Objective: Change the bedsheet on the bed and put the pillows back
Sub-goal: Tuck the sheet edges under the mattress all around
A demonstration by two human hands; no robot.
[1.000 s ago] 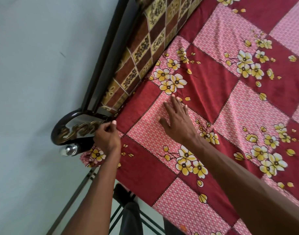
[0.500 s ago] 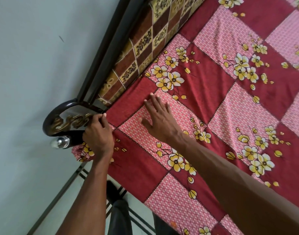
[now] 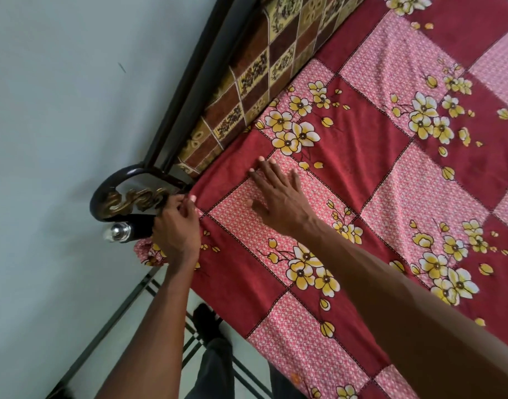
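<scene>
Bedsheet point(image 3: 362, 174) corner hides under the pinching left hand point(image 3: 176, 226); right hand point(image 3: 278, 197) presses flat, fingers spread.

Soft even daylight, no hard shadows, small glare on the chrome knob point(image 3: 116, 232), wide-angle bending at the edges, slight overall softness, near forearm blurred.

No text, label, brand, number or sign can be read anywhere in the view. The red and pink checked cotton bedsheet point(image 3: 362, 174) carries only yellow-and-white printed flowers. The dark curved metal headboard point(image 3: 126, 197) bears only a gold scroll ornament, not lettering.
</scene>
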